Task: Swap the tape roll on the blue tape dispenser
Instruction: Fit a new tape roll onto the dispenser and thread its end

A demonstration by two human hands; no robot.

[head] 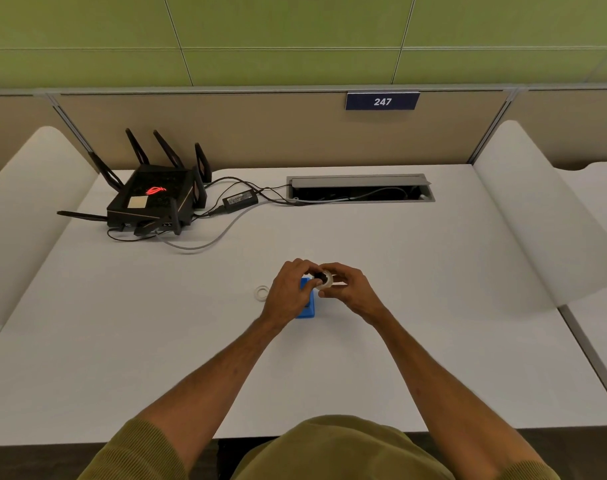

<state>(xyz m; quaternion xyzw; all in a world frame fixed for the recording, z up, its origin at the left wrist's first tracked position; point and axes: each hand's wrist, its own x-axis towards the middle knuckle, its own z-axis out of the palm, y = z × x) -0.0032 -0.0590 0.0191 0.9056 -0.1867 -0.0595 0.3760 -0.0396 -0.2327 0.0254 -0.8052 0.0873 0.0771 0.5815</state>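
Observation:
The blue tape dispenser (308,303) stands on the white desk, partly hidden under my hands. Just above it my right hand (347,289) grips a clear tape roll (327,280). A black hub (318,276) sits in the roll's middle, and the fingers of my left hand (288,292) pinch it. Both hands meet over the dispenser's far end. A second clear tape roll (261,292) lies flat on the desk just left of my left hand.
A black router (153,199) with antennas stands at the back left, with a power brick (240,199) and cables trailing to an open cable tray (361,189). White curved dividers (537,216) flank the desk.

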